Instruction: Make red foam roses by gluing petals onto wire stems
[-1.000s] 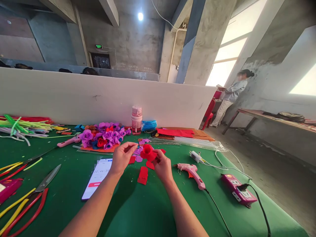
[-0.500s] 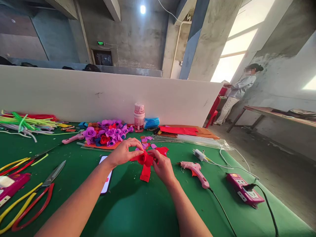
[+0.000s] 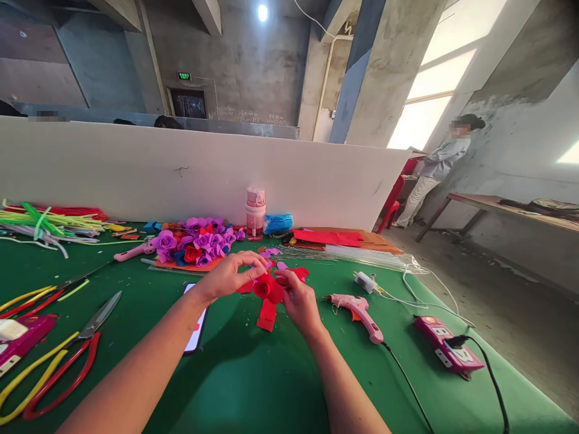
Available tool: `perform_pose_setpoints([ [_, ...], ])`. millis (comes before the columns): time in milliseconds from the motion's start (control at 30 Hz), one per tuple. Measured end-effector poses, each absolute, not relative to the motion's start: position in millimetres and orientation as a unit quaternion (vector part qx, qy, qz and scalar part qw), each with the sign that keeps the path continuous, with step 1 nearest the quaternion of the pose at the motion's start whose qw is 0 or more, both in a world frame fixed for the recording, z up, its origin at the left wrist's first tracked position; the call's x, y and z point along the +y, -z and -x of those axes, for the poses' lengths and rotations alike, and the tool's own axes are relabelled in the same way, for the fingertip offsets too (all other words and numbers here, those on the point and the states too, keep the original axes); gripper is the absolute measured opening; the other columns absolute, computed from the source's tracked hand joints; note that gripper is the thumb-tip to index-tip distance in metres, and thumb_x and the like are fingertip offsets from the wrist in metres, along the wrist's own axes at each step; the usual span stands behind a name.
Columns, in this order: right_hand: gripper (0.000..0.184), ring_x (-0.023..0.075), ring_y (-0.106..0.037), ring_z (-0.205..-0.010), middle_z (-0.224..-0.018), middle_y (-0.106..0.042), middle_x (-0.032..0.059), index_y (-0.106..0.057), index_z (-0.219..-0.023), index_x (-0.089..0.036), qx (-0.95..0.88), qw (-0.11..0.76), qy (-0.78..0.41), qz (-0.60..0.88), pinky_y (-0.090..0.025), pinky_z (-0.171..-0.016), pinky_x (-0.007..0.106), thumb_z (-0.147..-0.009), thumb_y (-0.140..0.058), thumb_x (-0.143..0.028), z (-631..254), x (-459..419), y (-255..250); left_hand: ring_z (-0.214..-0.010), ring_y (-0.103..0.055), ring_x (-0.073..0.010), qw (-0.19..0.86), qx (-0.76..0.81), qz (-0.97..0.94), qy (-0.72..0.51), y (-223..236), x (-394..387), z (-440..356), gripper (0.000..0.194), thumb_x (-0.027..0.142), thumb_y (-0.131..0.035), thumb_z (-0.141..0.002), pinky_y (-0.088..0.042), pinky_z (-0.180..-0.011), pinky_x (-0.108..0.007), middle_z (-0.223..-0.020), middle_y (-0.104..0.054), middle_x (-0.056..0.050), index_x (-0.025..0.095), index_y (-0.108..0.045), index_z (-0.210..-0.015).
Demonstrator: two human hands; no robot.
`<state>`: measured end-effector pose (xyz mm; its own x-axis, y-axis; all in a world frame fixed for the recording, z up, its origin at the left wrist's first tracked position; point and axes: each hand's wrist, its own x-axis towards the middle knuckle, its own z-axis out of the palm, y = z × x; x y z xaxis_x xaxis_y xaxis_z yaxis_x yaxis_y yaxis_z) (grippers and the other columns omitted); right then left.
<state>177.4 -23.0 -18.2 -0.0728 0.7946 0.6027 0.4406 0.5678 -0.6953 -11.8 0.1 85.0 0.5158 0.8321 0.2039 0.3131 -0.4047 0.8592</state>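
Note:
A red paper flower with a rolled centre is held up between my two hands over the green table. My left hand is closed in a pinch at the flower's upper left edge, thumb and forefinger close together. On the other side, my right hand grips the flower's right petal between thumb and curled fingers. Just below lies a red paper strip. Red and purple paper petals are scattered behind the hands. Under my left forearm a phone is partly hidden.
Right of my hands lies a pink glue gun, its cord running forward, near a purple power strip. Scissors lie at left. Behind are finished paper flowers, a pink bottle and a white partition. A person stands far right.
Both hands have shifted very slightly around the red flower. My left fingertips have moved a little up and right, and the flower's rolled centre now faces me more openly.

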Motion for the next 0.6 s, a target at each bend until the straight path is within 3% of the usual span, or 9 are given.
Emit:
perform_pose_setpoints([
  [167, 0.039, 0.0185, -0.068, -0.088, -0.095, -0.073, 0.002, -0.055, -0.111, -0.024, -0.679, 0.564, -0.226, 0.412, -0.05, -0.077, 0.028, -0.074, -0.054, -0.011, -177.0, -25.4, 13.8, -0.099, -0.057, -0.0211, 0.422, 0.412, -0.686, -0.426, -85.9, -4.7, 17.3, 0.033, 0.048, -0.056, -0.081, -0.041, -0.093, -0.034, -0.095, -0.067, -0.006, 0.017, -0.067, -0.086],
  [400, 0.038, 0.0203, -0.067, -0.091, -0.099, -0.072, 0.0036, -0.055, -0.111, -0.022, -0.674, 0.568, -0.247, 0.401, -0.051, -0.075, 0.029, -0.075, -0.055, -0.013, -174.6, -25.0, 10.5, -0.072, -0.054, -0.0147, 0.43, 0.413, -0.709, -0.377, -77.6, -20.0, 9.6, 0.031, 0.047, -0.061, -0.078, -0.044, -0.067, -0.026, -0.076, -0.063, -0.002, 0.017, -0.065, -0.078],
  [600, 0.035, 0.0199, -0.066, -0.089, -0.101, -0.071, 0.0044, -0.056, -0.11, -0.021, -0.667, 0.569, -0.256, 0.408, -0.051, -0.074, 0.028, -0.076, -0.057, -0.019, -173.9, -23.9, 11.1, -0.064, -0.055, -0.0143, 0.419, 0.445, -0.687, -0.393, -66.9, -17.7, -0.3, 0.03, 0.045, -0.061, -0.076, -0.044, -0.061, -0.026, -0.07, -0.064, -0.002, 0.016, -0.065, -0.073],
])
